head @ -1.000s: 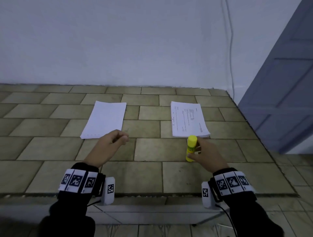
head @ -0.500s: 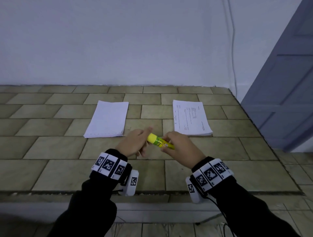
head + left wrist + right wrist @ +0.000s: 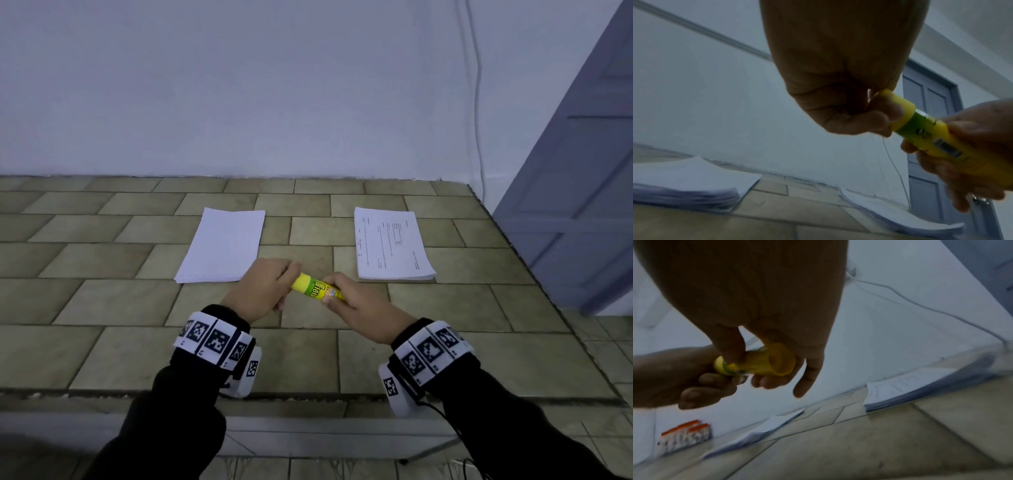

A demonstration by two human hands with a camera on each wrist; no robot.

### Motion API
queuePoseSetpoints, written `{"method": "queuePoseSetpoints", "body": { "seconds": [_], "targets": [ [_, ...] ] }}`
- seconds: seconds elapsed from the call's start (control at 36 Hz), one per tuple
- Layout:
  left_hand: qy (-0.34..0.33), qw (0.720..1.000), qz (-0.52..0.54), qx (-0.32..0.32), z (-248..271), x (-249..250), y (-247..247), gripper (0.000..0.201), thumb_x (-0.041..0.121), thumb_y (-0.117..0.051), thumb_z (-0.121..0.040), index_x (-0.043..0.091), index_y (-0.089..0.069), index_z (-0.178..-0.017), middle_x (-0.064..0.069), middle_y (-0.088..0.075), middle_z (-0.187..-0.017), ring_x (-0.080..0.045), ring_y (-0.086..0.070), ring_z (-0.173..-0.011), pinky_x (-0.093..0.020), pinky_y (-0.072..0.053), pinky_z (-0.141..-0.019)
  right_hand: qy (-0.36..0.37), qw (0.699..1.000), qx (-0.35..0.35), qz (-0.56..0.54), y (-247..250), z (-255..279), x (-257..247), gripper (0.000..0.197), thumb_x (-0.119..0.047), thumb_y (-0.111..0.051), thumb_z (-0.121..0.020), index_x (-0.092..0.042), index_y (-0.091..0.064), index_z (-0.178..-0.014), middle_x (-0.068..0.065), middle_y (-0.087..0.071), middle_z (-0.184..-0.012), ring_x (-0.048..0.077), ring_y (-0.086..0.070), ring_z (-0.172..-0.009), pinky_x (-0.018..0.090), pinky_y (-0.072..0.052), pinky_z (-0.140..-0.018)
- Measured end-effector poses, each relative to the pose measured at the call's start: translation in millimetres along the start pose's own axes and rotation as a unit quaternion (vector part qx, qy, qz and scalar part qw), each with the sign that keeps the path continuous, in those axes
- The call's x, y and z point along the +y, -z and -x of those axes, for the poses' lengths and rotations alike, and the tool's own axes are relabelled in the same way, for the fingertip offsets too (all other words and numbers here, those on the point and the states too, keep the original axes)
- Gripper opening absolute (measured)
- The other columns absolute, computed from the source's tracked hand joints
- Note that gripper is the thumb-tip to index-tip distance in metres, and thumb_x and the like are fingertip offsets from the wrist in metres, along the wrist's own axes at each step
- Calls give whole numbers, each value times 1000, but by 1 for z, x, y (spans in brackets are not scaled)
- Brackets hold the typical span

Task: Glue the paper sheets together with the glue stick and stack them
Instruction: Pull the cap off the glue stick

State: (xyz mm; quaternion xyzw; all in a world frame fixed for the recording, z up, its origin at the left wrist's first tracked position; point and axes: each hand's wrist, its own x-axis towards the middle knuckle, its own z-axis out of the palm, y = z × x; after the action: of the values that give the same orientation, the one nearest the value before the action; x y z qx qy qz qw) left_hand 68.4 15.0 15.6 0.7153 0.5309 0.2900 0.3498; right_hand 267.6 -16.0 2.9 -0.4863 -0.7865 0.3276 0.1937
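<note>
Glue stick (image 3: 317, 288) held between both hands, centre of head frame, above the tiled surface (image 3: 102, 301).

Left hand (image 3: 265, 291) pinches the yellow cap end; right hand (image 3: 359, 306) grasps the barrel, palm hiding its base. Label print blurred, unreadable, possibly not Latin script. Blank paper stack (image 3: 224, 245) centre-left; printed stack (image 3: 390, 245) centre-right, text too small to read.
</note>
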Motion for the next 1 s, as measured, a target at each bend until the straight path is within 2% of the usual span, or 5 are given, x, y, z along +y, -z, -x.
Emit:
{"method": "queuePoseSetpoints", "body": {
  "seconds": [0.25,0.47,0.56,0.78,1.0],
  "targets": [
    [31,998,-54,13,-3,7,-12,56,46,-39,-103,11,-43,-60,-4,-48,-52,-19,-46,-49,-40,-39,-61,7,963,111,246,-15,-5,-8,39,-43,-40,-101,-11,-50,-120,9,-58,-110,30,-56,-90,35,-33,-67],
    [-121,989,-64,48,2,-6,-10,39,63,-34,-87,31,-46,-69,4,-44,-41,-13,-51,-44,-21,-38,-50,4,997,6,-73,2,-5,6,29,-33,-46,-101,-7,-57,-110,-4,-57,-78,10,-49,-63,31,-40,-62],
    [-135,986,-83,53,-1,-6,-8,38,61,-32,-90,32,-43,-68,4,-42,-44,-16,-50,-50,-32,-40,-52,4,995,11,-104,2,-3,7,31,-39,-45,-99,-10,-58,-97,-2,-57,-74,14,-49,-61,34,-40,-59],
    [39,997,-72,6,-6,9,-10,59,51,-41,-101,17,-58,-56,7,-48,-39,-4,-44,-36,-31,-42,-58,48,972,136,186,-10,-1,-2,39,-38,-47,-100,-7,-54,-123,10,-58,-108,28,-57,-90,34,-36,-68],
    [-153,982,-110,28,-9,-8,-6,41,60,-41,-89,30,-46,-61,7,-40,-48,-8,-45,-51,-21,-27,-50,34,996,72,47,0,2,1,41,-46,-43,-96,-11,-54,-113,5,-60,-91,21,-57,-78,43,-46,-70]
  ]
}}
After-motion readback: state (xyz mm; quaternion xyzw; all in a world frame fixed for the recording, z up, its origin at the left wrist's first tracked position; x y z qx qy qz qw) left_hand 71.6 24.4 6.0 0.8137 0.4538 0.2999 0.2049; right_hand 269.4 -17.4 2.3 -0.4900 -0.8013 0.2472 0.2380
